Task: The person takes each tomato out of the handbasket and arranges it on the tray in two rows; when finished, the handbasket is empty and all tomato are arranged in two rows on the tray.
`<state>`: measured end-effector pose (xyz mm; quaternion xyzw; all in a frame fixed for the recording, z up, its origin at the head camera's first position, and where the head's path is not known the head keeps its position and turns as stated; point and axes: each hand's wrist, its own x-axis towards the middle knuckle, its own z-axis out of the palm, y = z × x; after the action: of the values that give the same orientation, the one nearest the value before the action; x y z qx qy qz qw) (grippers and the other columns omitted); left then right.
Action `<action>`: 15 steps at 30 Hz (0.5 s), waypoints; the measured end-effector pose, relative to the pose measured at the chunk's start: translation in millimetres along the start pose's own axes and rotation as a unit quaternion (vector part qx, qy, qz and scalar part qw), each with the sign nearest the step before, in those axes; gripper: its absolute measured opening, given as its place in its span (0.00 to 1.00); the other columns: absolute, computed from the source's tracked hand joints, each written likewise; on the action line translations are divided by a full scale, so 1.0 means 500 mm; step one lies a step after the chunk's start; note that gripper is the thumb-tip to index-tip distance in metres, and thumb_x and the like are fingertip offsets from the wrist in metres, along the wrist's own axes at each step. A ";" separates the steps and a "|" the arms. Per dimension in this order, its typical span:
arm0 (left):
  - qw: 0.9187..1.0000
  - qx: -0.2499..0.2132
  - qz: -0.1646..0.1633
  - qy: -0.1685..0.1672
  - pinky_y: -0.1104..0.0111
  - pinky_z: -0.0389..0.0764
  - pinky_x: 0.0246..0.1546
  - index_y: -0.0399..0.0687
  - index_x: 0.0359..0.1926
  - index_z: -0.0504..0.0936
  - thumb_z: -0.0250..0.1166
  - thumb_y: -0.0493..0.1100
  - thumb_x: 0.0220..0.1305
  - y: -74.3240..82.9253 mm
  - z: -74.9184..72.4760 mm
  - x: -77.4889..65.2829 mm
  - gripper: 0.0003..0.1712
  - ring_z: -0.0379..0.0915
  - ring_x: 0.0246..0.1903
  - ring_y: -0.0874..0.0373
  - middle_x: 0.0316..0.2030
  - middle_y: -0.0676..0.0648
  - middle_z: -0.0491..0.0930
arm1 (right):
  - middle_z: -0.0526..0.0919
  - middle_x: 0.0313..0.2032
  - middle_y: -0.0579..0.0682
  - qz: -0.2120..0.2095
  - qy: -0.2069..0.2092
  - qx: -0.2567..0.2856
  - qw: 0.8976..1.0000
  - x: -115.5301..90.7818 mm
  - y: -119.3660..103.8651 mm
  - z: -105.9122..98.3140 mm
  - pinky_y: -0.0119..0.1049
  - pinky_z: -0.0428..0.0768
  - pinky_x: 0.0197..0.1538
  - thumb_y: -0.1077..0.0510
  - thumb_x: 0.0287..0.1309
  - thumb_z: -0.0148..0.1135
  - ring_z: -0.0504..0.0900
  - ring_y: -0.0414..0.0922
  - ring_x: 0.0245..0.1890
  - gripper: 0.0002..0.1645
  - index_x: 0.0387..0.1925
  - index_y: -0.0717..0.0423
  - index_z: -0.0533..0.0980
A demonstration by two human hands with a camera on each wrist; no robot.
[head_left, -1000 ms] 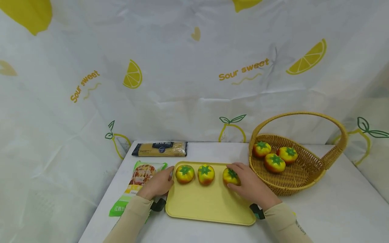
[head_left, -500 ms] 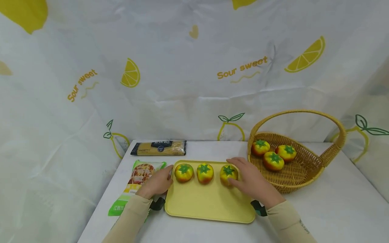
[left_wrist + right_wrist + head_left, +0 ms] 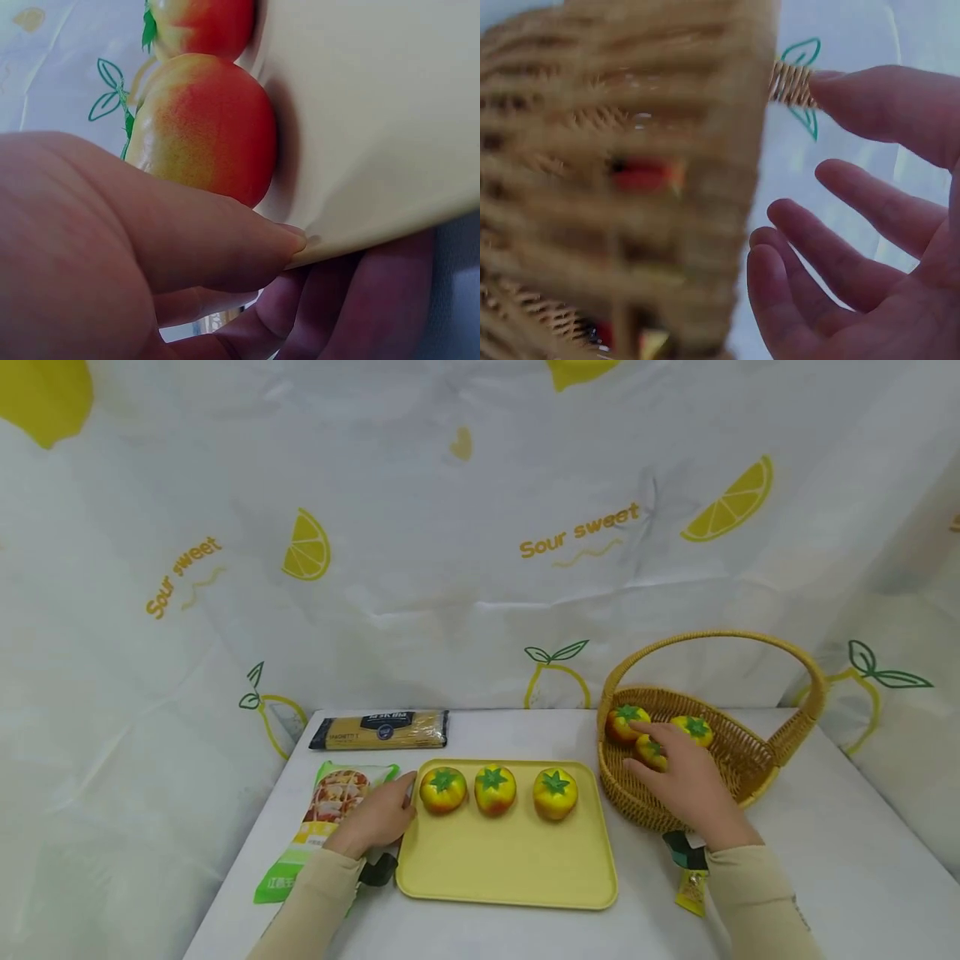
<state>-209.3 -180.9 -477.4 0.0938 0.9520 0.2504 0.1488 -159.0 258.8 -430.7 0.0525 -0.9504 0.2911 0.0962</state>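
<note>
My left hand (image 3: 377,814) grips the left rim of a pale yellow tray (image 3: 502,868). In the left wrist view the thumb (image 3: 247,244) lies on top of the rim, with curled fingers beneath. Three persimmon-like yellow-red fruits with green star-shaped tops stand in a row along the tray's far side: a left fruit (image 3: 443,791), a middle fruit (image 3: 495,791) and a right fruit (image 3: 555,794). Over the wicker basket (image 3: 637,806) reaches my right hand (image 3: 686,781), fingers spread and holding nothing. It partly hides the basket's near fruit (image 3: 651,755); two more fruits (image 3: 626,724) show behind.
A green-edged food bag (image 3: 330,814) lies left of the tray, under my left forearm. Behind it is a spaghetti packet (image 3: 381,730). A small yellow sachet (image 3: 691,893) sits by my right wrist. The basket's tall handle (image 3: 712,635) arches above its fruit.
My right hand has let go of the right fruit, leaving it on the tray, and moved right to above the basket. My left hand keeps hold of the tray.
</note>
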 end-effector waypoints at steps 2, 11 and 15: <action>1.000 0.000 -0.002 -0.001 0.57 0.79 0.46 0.37 0.82 0.65 0.60 0.38 0.78 -0.002 0.001 0.001 0.36 0.76 0.38 0.55 0.43 0.45 0.83 | 0.73 0.72 0.70 0.014 0.005 -0.008 1.000 0.001 0.018 -0.009 0.72 0.77 0.62 0.50 0.72 0.71 0.76 0.73 0.66 0.38 0.76 0.60 0.71; 1.000 0.003 -0.009 -0.002 0.58 0.79 0.45 0.37 0.82 0.64 0.60 0.39 0.78 -0.002 0.003 0.005 0.36 0.76 0.38 0.56 0.44 0.46 0.83 | 0.72 0.71 0.75 0.060 0.002 -0.017 0.998 0.006 0.073 -0.019 0.75 0.71 0.66 0.49 0.71 0.70 0.70 0.75 0.69 0.39 0.76 0.62 0.71; 1.000 0.004 -0.004 0.000 0.59 0.79 0.43 0.37 0.81 0.65 0.60 0.39 0.77 -0.003 0.004 0.006 0.36 0.76 0.37 0.56 0.42 0.46 0.83 | 0.70 0.72 0.77 0.075 -0.006 -0.020 0.997 0.007 0.084 -0.017 0.76 0.69 0.68 0.48 0.71 0.70 0.68 0.77 0.70 0.40 0.75 0.64 0.70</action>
<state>-211.5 -180.6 -480.8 0.0908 0.9533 0.2463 0.1496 -167.4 298.3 -446.0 -0.0187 -0.9579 0.2781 0.0694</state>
